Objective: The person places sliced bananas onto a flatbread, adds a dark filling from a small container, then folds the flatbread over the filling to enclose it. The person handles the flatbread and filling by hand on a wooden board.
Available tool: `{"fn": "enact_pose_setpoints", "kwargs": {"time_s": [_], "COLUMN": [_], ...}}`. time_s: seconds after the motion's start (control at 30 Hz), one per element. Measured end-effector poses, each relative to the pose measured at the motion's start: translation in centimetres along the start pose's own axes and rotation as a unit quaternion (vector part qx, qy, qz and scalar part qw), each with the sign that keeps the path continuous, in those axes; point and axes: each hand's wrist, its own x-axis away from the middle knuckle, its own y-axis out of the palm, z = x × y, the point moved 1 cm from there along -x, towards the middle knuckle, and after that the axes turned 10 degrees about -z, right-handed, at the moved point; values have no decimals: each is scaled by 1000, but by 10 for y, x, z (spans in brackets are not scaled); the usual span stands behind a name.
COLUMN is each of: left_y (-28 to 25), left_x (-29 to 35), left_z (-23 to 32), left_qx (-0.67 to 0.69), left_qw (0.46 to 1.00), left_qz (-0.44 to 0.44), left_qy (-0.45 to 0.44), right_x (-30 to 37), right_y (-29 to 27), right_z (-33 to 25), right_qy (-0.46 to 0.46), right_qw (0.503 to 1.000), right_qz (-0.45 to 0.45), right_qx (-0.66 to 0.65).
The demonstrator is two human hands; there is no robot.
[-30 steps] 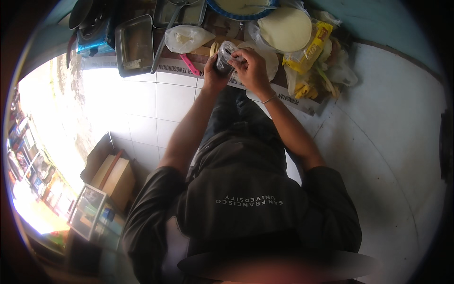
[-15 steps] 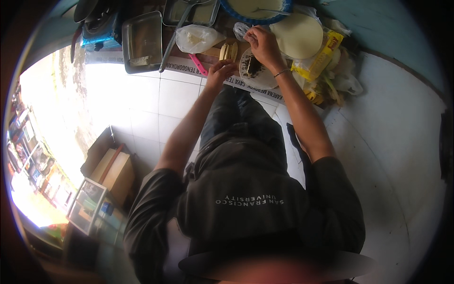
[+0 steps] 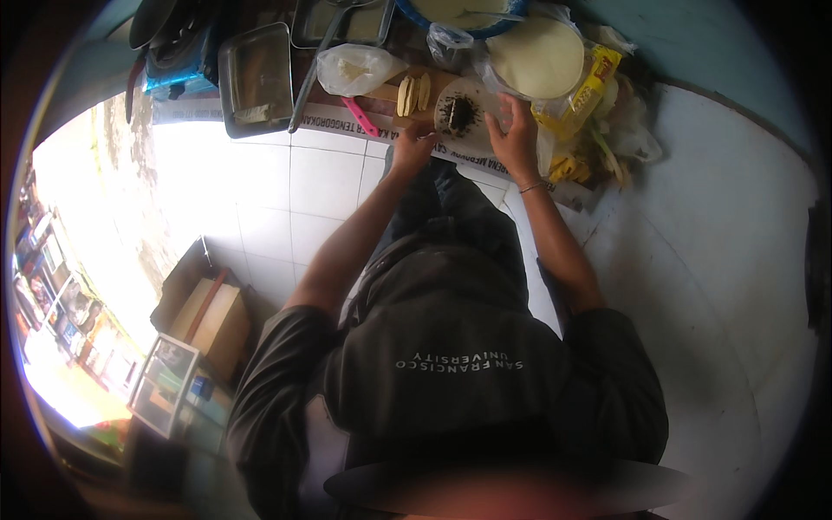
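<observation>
A thin round pale wrapper [image 3: 478, 94] lies flat before me. On its middle is a heap of dark sprinkles [image 3: 471, 121] with a pale piece, apparently banana, partly covered by them. My left hand [image 3: 414, 152] is by the wrapper's lower left edge, its fingers curled together; whether they pinch the edge is hidden. My right hand [image 3: 517, 134] is at the wrapper's right side, holding nothing, thumb and fingers apart. Cut banana pieces [image 3: 413, 94] rest on a wooden board [image 3: 388, 93], left of the wrapper. A pink cutter [image 3: 360, 116] lies beyond my left hand.
A stack of round wrappers [image 3: 536, 59] stands far right, beside a yellow packet [image 3: 592, 89] and banana peels [image 3: 570, 167]. Behind are a blue bowl [image 3: 496, 31] of pale batter and a small clear bag [image 3: 450, 40]. Leftward are a white plastic bag [image 3: 355, 71] and metal trays [image 3: 230, 82].
My right hand has come down from the small clear bag to the wrapper's right side and opened. My left hand has drawn back from the banana pieces toward me. More sprinkles now show.
</observation>
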Motion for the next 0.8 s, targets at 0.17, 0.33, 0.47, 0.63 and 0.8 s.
{"fn": "enact_pose_setpoints", "kwargs": {"time_s": [0.17, 0.33, 0.47, 0.63, 0.8], "left_y": [6, 15, 20, 27, 31], "left_x": [-12, -8, -2, 0, 0], "left_z": [-32, -29, -13, 0, 15], "left_qx": [175, 309, 280, 278, 148], "left_qw": [982, 942, 952, 957, 989], "left_qz": [-45, -33, -18, -15, 15], "left_qy": [-60, -125, -122, -76, -11], "right_x": [73, 104, 95, 82, 81], "right_y": [34, 55, 57, 56, 63], "right_z": [69, 106, 106, 106, 102], "right_qy": [250, 373, 398, 436, 420], "right_qw": [964, 886, 838, 781, 792], "right_qz": [5, 45, 64, 59, 5], "right_qx": [-88, -273, -369, -443, -444]}}
